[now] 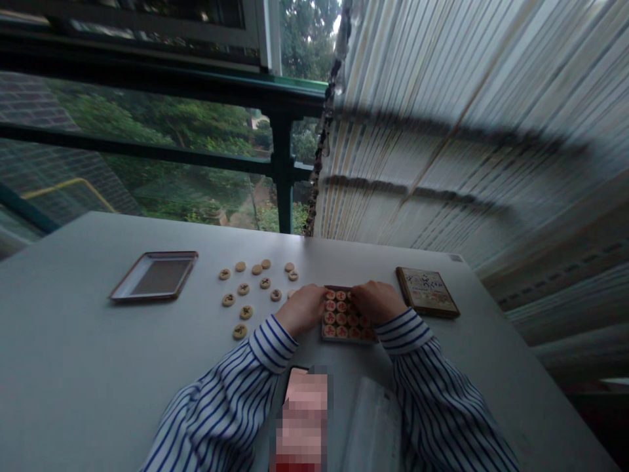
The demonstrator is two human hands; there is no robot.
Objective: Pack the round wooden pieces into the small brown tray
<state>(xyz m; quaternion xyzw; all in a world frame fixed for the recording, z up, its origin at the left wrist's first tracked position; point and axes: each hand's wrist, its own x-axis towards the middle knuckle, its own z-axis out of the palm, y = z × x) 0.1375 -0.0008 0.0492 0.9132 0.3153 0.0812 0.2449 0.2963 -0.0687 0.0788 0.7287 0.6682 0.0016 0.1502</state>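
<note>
A small box (340, 340) stands on the table in front of me, with rows of round wooden Chinese chess pieces (341, 318) marked in red lying inside it. My left hand (307, 309) is closed at the box's far left corner, its fingertips against the rim. Over the far right part of the box, my right hand (381, 302) is curled with its fingers bent down. Whatever lies under those fingers is hidden. Left of the box, several loose pieces (246, 312) are scattered, some with dark markings facing up and others showing plain tops.
An open, shallow tray (143, 299) lies at the left of the white table (147, 367). A flat box with a printed top (429, 293) is at the right. Near me are a phone (297, 377) and a clear plastic sheet (372, 426). Window and curtain (393, 131) stand behind.
</note>
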